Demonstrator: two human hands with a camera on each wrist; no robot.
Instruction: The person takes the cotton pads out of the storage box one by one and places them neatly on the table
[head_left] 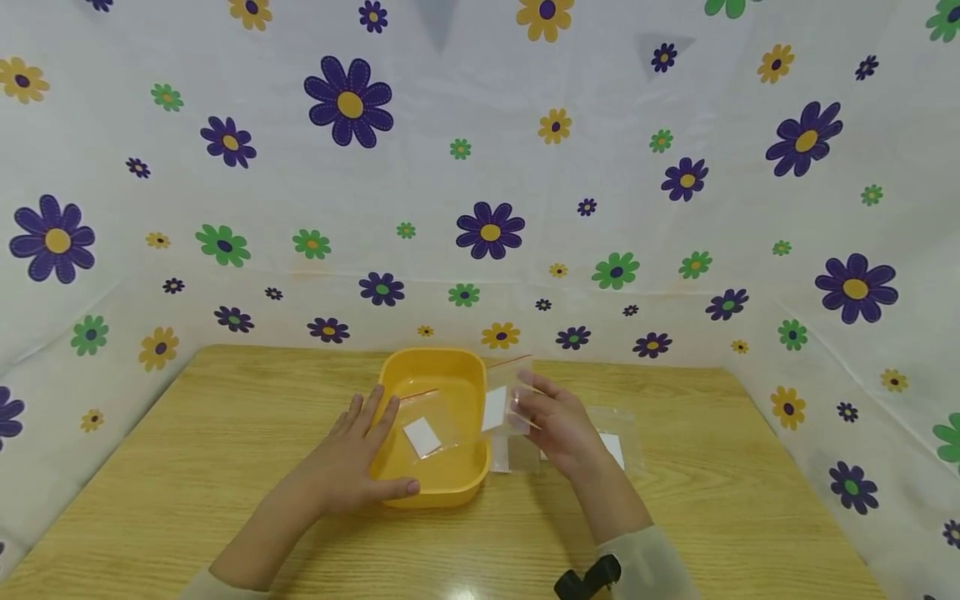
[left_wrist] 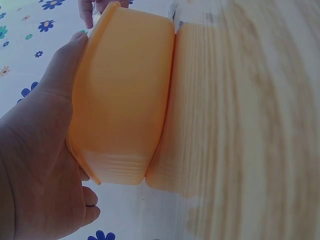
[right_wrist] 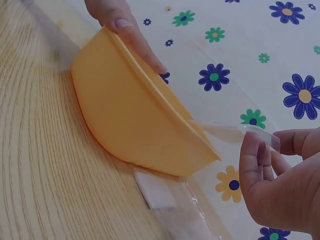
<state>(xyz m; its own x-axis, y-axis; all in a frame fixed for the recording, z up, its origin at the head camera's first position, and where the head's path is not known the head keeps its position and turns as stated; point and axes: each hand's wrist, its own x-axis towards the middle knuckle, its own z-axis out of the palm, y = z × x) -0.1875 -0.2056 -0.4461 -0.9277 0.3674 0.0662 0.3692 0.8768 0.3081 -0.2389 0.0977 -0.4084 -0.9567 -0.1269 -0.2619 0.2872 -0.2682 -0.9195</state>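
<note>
A yellow plastic basin (head_left: 438, 498) stands on the table, with a small clear zip bag (head_left: 422, 437) holding a white card inside it. My left hand (head_left: 333, 471) rests on the basin's left and near rim, fingers spread and straight. By the right rim, my right hand (head_left: 566, 427) pinches another clear zip bag (head_left: 495, 407) between thumb and fingers; a white card shows in it. In the right wrist view, this bag reaches over the basin's edge. Under and beside the right hand, more clear bags (head_left: 613, 448) with white cards lie on the table, partly hidden by that hand.
The wooden table (head_left: 225, 433) ends at the back and sides against a white cloth (head_left: 420, 183) printed with flowers. A black device (head_left: 588, 577) is at the right sleeve. One flat bag (right_wrist: 155, 190) lies close against the basin's base.
</note>
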